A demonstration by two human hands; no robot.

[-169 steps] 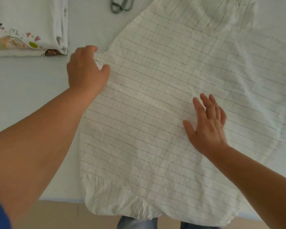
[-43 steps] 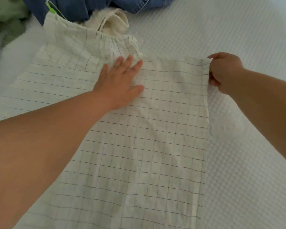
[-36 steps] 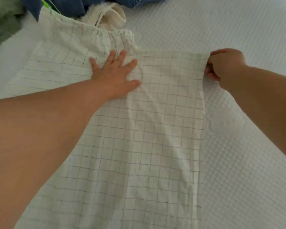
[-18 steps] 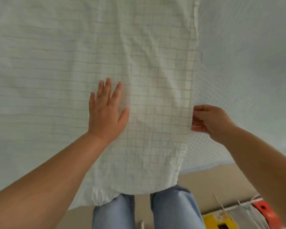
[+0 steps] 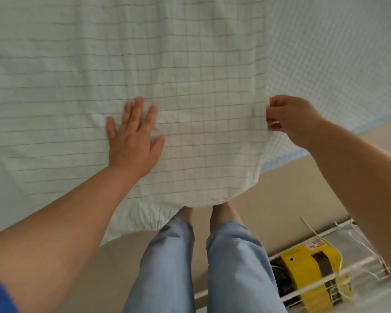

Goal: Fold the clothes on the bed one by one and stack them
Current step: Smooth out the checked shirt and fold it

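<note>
A white garment with a thin dark grid pattern [image 5: 190, 75] lies spread over the bed, its right side folded in to a straight edge. Its lower hem with a gathered ruffle hangs past the bed's near edge. My left hand [image 5: 133, 138] presses flat on the cloth near the hem, fingers straight. My right hand [image 5: 289, 118] pinches the garment's folded right edge between thumb and curled fingers, lifting it slightly off the bed.
The white textured bed cover [image 5: 336, 53] shows to the right, with a light blue trim [image 5: 280, 162] at the bed's near edge. My legs in light blue jeans [image 5: 201, 267] stand on a beige floor. A yellow package [image 5: 307, 274] lies in a wire rack at lower right.
My view has tilted down from the garment's top to its hem. Both hands have slid down the cloth toward me, the left still flat, the right still pinching the folded edge.
</note>
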